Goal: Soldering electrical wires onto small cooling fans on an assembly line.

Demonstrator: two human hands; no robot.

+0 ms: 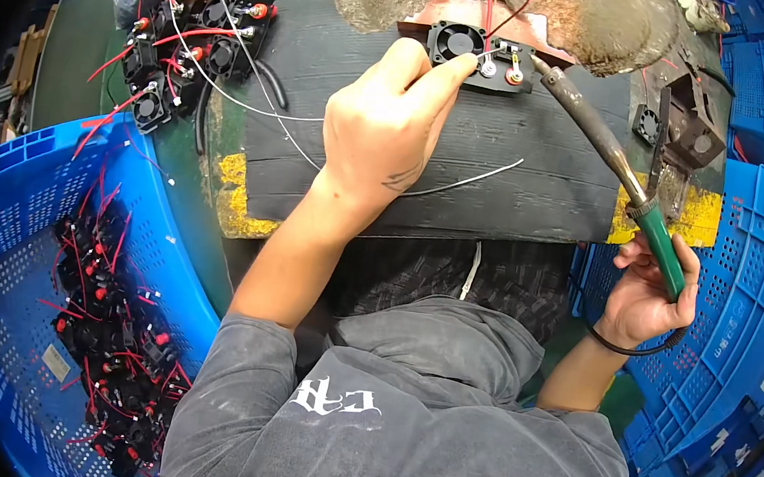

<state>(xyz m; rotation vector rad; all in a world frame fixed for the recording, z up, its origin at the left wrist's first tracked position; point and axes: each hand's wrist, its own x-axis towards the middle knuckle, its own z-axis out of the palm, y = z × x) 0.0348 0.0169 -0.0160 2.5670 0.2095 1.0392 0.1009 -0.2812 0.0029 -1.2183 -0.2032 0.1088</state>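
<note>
My left hand (pixel 380 111) is closed in a pinch beside a small black fan (pixel 457 44), its fingertips close to the terminals. Thin silvery solder wire (pixel 255 109) runs into this fist from the left, and a loose length (pixel 473 181) lies below the wrist. The fan belongs to a black module with a red-ringed terminal (pixel 514 75) and red and dark leads. My right hand (pixel 651 290) grips a soldering iron (pixel 658 234) by its green handle. The iron's tip meets or nearly meets the module's right side; exact contact cannot be made out.
Several fan modules (pixel 222 55) with red wires lie at the upper left. More fill a blue crate (pixel 18 161) at my left. A brown metal holder (pixel 694 123) stands at right, near blue crates (pixel 744 270). The black work board (pixel 349 199) has yellow corners.
</note>
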